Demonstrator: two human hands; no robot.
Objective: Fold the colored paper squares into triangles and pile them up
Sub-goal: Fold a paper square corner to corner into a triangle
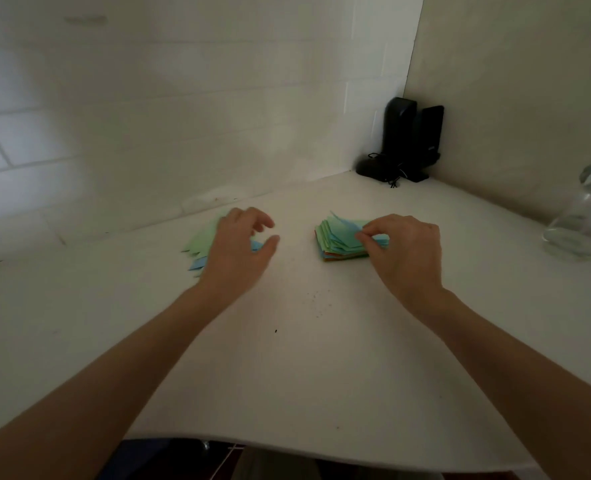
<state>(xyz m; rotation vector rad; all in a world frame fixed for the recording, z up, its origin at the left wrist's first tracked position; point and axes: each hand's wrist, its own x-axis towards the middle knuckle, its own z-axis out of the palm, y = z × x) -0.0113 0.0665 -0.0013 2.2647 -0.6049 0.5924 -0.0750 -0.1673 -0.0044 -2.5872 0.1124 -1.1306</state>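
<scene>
Paper in two heaps on a white countertop (287, 358), one under each hand. Right-side heap: a thick stack of green, blue and orange paper squares (339, 242), edges fanned and slightly curled at the far corner, lying flat on the counter. The person's right hand (405, 251) sits over its near-right part; thumb and fingertips (363, 235) pinch the top blue-green sheet, the remaining fingers curled in behind. The hand hides the stack's right edge.

Left-side heap: a loose pile of pale green and blue folded paper triangles (197, 245), points splayed toward the left and near side. The left hand (238, 247) hovers over its right half, fingers loosely bent and spread, thumb held apart; it grips nothing, and whether the palm touches the paper cannot be told. Much of the pile is covered by this hand.

Both heaps are well apart, bare counter between them, with a scatter of dark specks (313, 301) nearer the person.

Surroundings: white tiled wall (148, 116) behind. In the far right corner, two upright black plastic speakers (412, 136) with a tangle of black cable (387, 168) at their base. At the right edge, a clear glass jar (581, 220), partly cut off by the frame. Nothing stands between the hands and the paper.
</scene>
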